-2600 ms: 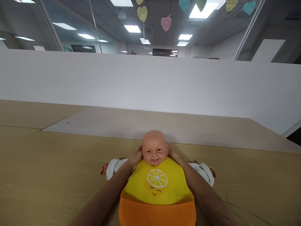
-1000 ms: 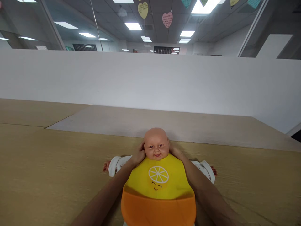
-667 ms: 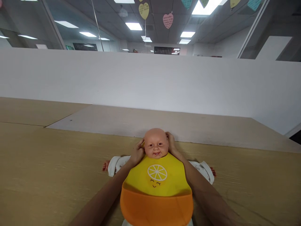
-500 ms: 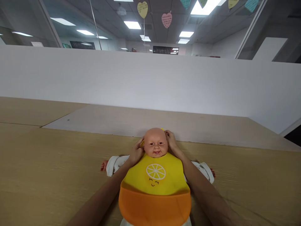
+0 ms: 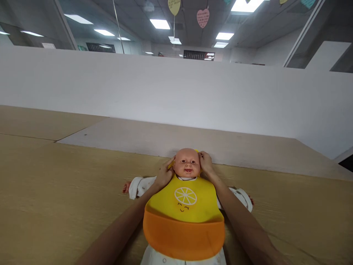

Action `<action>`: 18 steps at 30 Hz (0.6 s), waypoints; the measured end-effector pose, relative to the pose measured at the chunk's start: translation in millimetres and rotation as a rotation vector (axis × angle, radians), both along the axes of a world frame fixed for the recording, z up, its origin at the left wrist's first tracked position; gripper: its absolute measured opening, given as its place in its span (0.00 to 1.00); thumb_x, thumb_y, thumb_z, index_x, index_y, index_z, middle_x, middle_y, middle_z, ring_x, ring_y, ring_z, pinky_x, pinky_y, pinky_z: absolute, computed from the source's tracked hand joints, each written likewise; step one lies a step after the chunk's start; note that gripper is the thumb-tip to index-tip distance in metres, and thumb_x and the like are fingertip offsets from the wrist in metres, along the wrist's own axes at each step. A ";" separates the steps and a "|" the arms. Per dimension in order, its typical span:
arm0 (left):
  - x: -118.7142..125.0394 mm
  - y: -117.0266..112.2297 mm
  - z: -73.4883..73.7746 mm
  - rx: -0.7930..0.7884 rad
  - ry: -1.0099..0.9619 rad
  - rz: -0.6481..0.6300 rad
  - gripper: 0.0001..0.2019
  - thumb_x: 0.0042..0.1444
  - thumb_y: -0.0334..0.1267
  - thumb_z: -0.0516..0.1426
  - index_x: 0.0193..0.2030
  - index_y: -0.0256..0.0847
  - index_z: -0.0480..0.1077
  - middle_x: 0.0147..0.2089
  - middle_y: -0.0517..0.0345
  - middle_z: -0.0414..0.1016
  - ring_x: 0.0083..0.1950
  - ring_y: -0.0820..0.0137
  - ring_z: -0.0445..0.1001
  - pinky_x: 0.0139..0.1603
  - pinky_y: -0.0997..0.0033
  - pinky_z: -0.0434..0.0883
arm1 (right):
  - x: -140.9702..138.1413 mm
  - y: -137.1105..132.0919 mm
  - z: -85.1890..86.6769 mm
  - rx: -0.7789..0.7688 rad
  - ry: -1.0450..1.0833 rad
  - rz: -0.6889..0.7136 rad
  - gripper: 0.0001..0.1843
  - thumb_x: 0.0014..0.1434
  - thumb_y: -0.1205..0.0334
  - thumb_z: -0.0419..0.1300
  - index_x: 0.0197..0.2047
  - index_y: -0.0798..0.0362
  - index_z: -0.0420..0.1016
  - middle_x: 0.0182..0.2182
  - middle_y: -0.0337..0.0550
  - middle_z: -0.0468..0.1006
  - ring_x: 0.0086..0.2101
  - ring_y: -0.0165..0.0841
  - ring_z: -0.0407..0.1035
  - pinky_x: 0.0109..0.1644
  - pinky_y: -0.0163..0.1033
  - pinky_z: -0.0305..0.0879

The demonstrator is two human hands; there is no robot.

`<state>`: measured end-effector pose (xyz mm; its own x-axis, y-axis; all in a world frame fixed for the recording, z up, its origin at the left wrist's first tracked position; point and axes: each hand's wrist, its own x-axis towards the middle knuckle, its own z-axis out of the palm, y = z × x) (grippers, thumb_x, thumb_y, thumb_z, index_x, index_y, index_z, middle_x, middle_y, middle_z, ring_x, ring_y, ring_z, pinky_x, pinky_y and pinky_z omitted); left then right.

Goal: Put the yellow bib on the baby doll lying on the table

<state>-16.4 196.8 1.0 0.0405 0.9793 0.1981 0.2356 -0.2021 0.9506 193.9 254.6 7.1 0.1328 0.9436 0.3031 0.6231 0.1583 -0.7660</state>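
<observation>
Short of the far edge of the tan tabletop: bald plastic doll; yellow-and-orange bib laid over chest. Left hand pinches yellow strap; right hand curls beside head, grip hidden. Fastening: unverifiable.

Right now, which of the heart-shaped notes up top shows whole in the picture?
The pink heart, to the right of the yellow heart in the picture; the top edge cuts off the other notes.
</observation>
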 end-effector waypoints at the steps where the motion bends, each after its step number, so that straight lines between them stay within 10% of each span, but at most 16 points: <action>1: -0.3 0.5 -1.4 0.003 0.017 -0.002 0.27 0.47 0.33 0.53 0.56 0.35 0.71 0.61 0.50 0.70 0.63 0.57 0.66 0.65 0.61 0.60 | 0.4 0.1 -1.9 -0.008 -0.009 -0.015 0.14 0.58 0.63 0.47 0.26 0.54 0.69 0.28 0.45 0.75 0.29 0.31 0.64 0.33 0.33 0.55; 18: -0.6 3.4 0.2 -0.050 0.060 -0.026 0.29 0.45 0.30 0.53 0.57 0.36 0.71 0.59 0.53 0.71 0.62 0.55 0.66 0.64 0.61 0.61 | 2.0 2.0 -6.9 -0.138 -0.135 -0.079 0.15 0.62 0.64 0.47 0.34 0.56 0.75 0.35 0.50 0.78 0.33 0.33 0.68 0.34 0.34 0.54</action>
